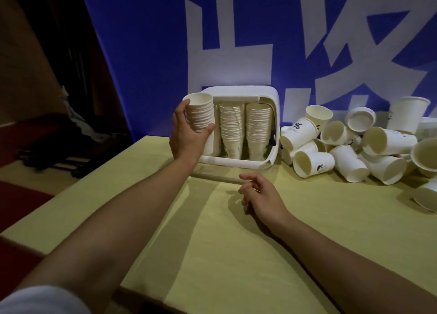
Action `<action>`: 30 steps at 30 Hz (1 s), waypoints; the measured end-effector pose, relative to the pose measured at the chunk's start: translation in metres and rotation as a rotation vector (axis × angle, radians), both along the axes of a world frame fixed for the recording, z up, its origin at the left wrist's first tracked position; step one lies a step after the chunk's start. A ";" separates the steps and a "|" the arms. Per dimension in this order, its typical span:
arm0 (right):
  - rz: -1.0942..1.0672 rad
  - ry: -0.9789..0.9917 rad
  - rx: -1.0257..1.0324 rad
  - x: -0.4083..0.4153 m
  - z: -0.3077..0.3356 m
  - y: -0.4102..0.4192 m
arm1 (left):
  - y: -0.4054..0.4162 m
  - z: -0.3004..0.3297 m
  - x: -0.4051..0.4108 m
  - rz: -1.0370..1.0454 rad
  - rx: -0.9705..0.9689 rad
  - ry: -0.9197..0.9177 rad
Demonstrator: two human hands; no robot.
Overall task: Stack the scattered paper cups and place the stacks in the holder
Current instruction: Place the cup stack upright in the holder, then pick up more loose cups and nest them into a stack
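Dark red floor [21,202] and a black, low piece of furniture [54,153] were at the far left, beside the table. The pale yellow-green table [236,254] filled the lower part of the view, and a blue banner [146,53] with big white characters hung behind it.

Your left hand [186,134] was raised at the left front corner of the white holder [272,96]. Its fingers and thumb were curled around a stack of paper cups [201,112], the thumb in front and the fingers behind. This stack stood upright with the open mouth up, at the leftmost opening of the holder; I could not tell if its bottom already touched the holder's floor, because your hand covered it.

Inside the holder, to the right of that stack, two more stacks [246,129] stood upright side by side, both tall.

Your right hand [260,195] was over the table in front of the holder, holding nothing. Its fingers were loosely curled and a little apart, with the thumb pointing to the left.

At the right of the holder, many loose paper cups [354,148] were in a heap on the table, most of them on their sides, touching each other. Some had small dark prints.
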State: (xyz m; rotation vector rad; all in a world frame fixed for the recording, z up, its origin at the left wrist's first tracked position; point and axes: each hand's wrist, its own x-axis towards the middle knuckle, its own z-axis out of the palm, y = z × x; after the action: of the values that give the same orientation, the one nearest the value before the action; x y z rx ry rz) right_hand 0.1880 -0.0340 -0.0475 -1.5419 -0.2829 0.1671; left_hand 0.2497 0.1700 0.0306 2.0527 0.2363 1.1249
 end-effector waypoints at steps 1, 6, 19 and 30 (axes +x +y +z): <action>0.011 -0.006 -0.011 0.001 -0.001 0.000 | 0.001 -0.002 0.002 0.016 0.002 0.017; 0.053 -0.050 -0.054 0.001 -0.003 0.000 | 0.001 -0.028 0.006 0.087 -0.006 0.178; 0.070 -0.078 -0.096 0.001 -0.003 -0.003 | -0.006 -0.039 0.023 0.119 -0.054 0.227; -0.040 0.012 -0.119 0.005 0.018 -0.038 | -0.059 0.004 -0.026 -0.073 -0.640 -0.267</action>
State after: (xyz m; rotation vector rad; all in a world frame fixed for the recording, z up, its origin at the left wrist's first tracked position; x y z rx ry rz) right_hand 0.1931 -0.0718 -0.0293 -1.6623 -0.2363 0.1642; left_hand 0.2233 0.1113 0.0342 1.3270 0.3336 1.0883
